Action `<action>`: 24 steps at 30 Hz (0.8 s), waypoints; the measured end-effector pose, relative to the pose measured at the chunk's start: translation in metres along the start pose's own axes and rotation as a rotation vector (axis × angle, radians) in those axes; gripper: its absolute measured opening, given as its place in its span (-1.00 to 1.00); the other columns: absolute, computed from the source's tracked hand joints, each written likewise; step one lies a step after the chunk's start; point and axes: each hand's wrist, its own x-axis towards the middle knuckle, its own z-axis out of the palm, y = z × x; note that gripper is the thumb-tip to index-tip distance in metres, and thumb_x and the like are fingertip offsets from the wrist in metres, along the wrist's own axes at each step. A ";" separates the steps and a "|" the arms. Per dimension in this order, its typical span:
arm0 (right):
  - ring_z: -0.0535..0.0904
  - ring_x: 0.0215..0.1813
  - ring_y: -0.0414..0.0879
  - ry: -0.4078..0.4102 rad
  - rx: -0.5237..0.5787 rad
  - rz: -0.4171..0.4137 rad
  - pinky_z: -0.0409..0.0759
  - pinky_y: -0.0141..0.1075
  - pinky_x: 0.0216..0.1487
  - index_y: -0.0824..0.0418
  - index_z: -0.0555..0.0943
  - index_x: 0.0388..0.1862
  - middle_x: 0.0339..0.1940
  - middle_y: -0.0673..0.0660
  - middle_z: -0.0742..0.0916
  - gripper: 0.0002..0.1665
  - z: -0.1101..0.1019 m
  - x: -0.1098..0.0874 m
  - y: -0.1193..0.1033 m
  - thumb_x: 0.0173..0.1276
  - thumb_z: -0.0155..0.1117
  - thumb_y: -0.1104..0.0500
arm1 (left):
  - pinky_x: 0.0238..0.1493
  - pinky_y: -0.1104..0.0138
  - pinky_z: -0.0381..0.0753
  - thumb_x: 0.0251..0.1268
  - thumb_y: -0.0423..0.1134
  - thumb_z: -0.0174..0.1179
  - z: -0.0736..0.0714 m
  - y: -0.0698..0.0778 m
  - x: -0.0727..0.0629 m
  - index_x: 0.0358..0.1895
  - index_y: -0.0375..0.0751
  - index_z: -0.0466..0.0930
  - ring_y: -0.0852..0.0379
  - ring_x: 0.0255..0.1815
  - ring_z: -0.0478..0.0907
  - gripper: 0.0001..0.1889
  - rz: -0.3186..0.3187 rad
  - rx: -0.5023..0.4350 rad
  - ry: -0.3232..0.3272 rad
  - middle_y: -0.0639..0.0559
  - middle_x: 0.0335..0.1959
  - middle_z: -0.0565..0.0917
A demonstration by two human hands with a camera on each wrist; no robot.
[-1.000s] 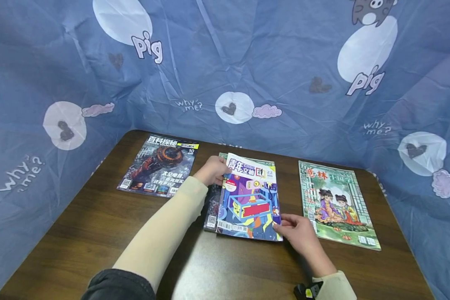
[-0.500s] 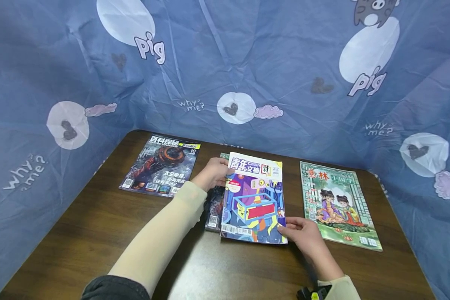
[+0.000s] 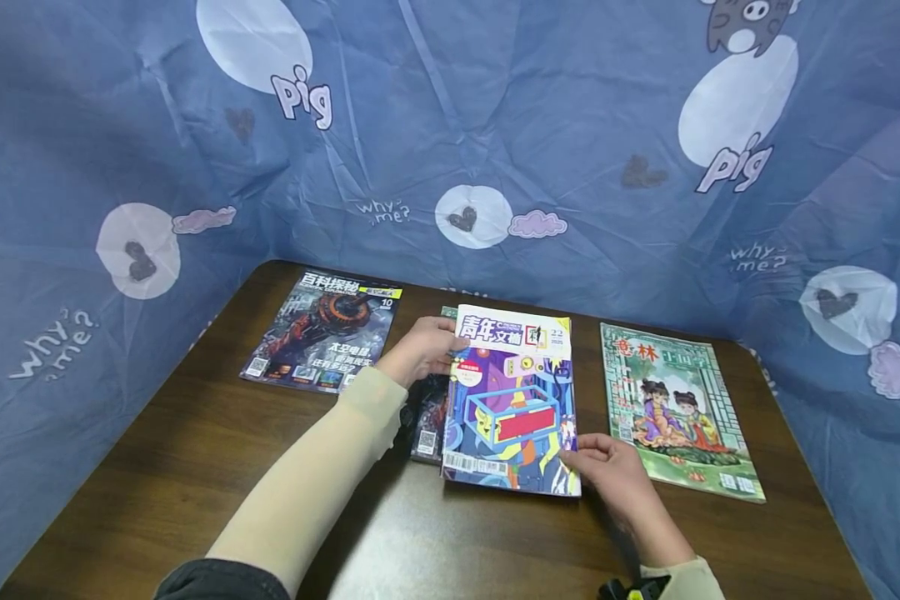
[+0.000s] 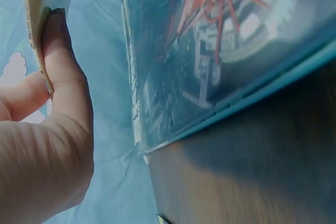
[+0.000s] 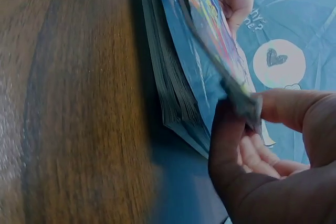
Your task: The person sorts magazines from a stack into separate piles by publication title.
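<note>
The table is dark brown wood, its grain plain to see, with a pale shine on the part nearest me. Towards the far left lies a dark magazine, face up. In the middle sits a pile, mostly hidden, a dark cover showing along its left side. Over on the right lies a green magazine, also face up.

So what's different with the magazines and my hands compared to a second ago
The purple magazine has shifted slightly right and looks a little higher, now hiding the top right edge of the pile beneath it. Your right hand moved right with it; your left hand barely moved. Both kept their grip. The dark magazine and green magazine stayed put.
</note>
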 end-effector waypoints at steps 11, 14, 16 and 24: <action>0.67 -0.34 -0.10 -0.227 0.132 -0.028 0.67 -0.29 -0.31 0.54 0.60 -0.03 -0.28 0.23 0.78 -0.65 0.007 -0.006 0.001 0.34 0.42 0.29 | -0.41 0.20 0.73 0.41 -0.41 0.27 -0.014 -0.004 -0.011 0.03 -0.37 0.54 -0.01 -0.45 0.71 -0.78 0.007 0.004 0.008 -0.23 -0.27 0.74; 0.73 -0.24 -0.03 -0.257 0.158 -0.023 0.71 -0.22 -0.22 0.55 0.58 0.00 -0.21 0.28 0.79 -0.63 0.012 -0.009 -0.001 0.35 0.41 0.30 | -0.47 0.22 0.71 0.40 -0.42 0.27 -0.018 -0.005 -0.016 -0.06 -0.37 0.53 0.01 -0.48 0.69 -0.85 0.023 0.002 0.023 -0.21 -0.32 0.73; 0.74 -0.19 0.02 -0.256 0.175 -0.019 0.72 -0.19 -0.18 0.55 0.56 0.03 -0.18 0.32 0.78 -0.61 0.015 -0.011 -0.001 0.34 0.41 0.31 | -0.48 0.23 0.70 0.40 -0.44 0.26 -0.020 -0.006 -0.019 -0.10 -0.39 0.53 0.02 -0.50 0.68 -0.87 0.029 -0.004 0.030 -0.20 -0.35 0.72; 0.73 -0.28 -0.02 -0.230 0.171 -0.058 0.71 -0.25 -0.26 0.57 0.58 0.01 -0.23 0.30 0.79 -0.61 0.031 -0.020 -0.007 0.31 0.44 0.34 | -0.37 0.16 0.73 0.43 -0.40 0.24 -0.034 -0.012 -0.026 -0.02 -0.45 0.56 -0.02 -0.43 0.71 -0.81 0.062 -0.012 0.044 -0.24 -0.30 0.73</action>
